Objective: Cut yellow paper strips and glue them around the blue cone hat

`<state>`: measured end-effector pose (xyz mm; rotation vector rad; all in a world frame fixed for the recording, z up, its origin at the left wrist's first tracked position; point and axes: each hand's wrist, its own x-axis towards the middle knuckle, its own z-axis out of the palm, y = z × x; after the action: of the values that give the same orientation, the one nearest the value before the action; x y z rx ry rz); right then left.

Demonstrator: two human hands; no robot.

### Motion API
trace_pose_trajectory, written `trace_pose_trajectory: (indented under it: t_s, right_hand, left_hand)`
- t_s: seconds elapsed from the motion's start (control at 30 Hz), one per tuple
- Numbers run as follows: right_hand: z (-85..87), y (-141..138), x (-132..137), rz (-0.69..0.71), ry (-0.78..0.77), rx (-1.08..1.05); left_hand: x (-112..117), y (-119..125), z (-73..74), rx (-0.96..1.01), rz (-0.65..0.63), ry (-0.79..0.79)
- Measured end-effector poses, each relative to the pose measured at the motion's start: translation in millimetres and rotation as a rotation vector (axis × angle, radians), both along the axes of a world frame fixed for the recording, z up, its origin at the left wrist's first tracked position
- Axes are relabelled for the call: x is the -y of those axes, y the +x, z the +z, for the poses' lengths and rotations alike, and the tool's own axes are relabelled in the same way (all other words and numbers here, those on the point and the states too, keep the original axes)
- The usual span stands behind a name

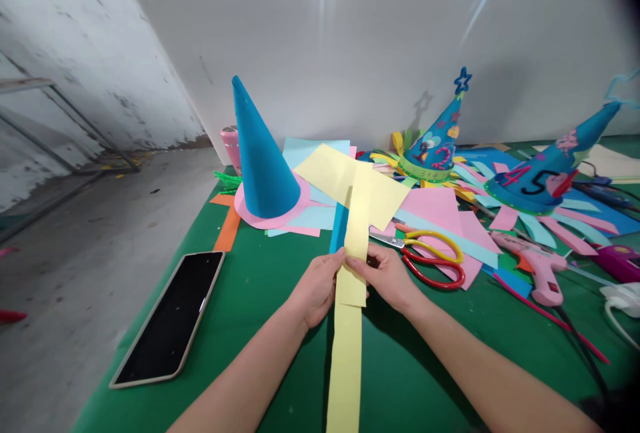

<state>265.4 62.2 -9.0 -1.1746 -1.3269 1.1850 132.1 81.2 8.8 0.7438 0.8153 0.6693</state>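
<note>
Long pale yellow paper strips (345, 359) run up the middle of the view, one overlapping another. My left hand (317, 286) pinches their left edge. On the right edge, my right hand (387, 276) grips the same strips, thumb on top and fingers behind. A blue strip (340, 223) shows along their left side, just above my left hand. Beyond my hands lie wider yellow paper pieces (320, 169). Scissors (435, 253) with one yellow and one red handle rest just right of my right hand.
A blue cone hat (263, 173) on a pink ring stands at left, near a phone (173, 316). Decorated party hats (433, 146) stand at the back right. A pink glue gun (537, 266) and its cord lie at right. A white panel (350, 59) closes off the back.
</note>
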Motion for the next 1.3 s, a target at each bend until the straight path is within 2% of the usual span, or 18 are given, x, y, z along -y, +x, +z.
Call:
trace_pose_trajectory:
  t_s: [0.33,0.6,0.73,0.87,0.97,1.13,1.3]
  right_hand:
    - [2.1,1,-3,-0.094,0.009,-0.076]
    - [3.6,2,-5,-0.130,0.043,-0.021]
    - [2.2,9,-14,-0.309,0.127,-0.004]
    - [3.4,28,-26,-0.547,0.239,-0.022]
    - [5.2,41,-32,-0.663,0.292,-0.044]
    - [6.9,49,-35,-0.759,0.325,-0.053]
    - [6.9,48,-36,-0.783,0.328,-0.054]
  left_hand:
    - [2,1,5.3,0.078,-0.045,0.038]
    - [1,2,8.3,0.084,-0.087,0.049]
    - [0,2,7.5,0.086,-0.109,0.036]
    - [1,-1,3.1,0.074,-0.209,-0.019]
    - [1,-3,0.5,0.053,-0.270,-0.053]
    - [2,-4,1.1,0.038,-0.327,-0.048]
    - [4,-5,-0.6,0.047,-0.336,-0.036]
